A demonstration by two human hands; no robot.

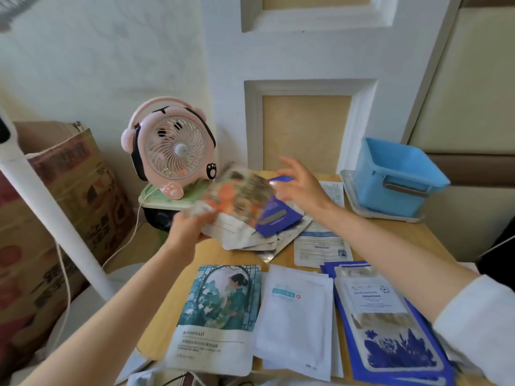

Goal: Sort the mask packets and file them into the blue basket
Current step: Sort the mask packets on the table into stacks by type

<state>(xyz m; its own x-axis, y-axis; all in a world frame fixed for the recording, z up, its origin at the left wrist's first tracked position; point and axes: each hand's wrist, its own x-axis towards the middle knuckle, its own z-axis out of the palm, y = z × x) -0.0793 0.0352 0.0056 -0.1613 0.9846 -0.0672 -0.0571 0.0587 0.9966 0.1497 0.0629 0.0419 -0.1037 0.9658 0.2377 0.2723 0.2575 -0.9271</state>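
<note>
Mask packets part-sorted into flat piles; blue basket [373, 188] upright at far right.
Near edge, left to right, all face up: teal packet [220, 310], white stack [295, 310], dark-blue floral stack [390, 330]. Behind, loose pale packets [320, 243] overlapping at centre. Above those, tilted bundle [239, 196], blurred, orange picture on top, dark-blue packet [278, 218] sticking out right, gripped by left hand [192, 218].
</note>
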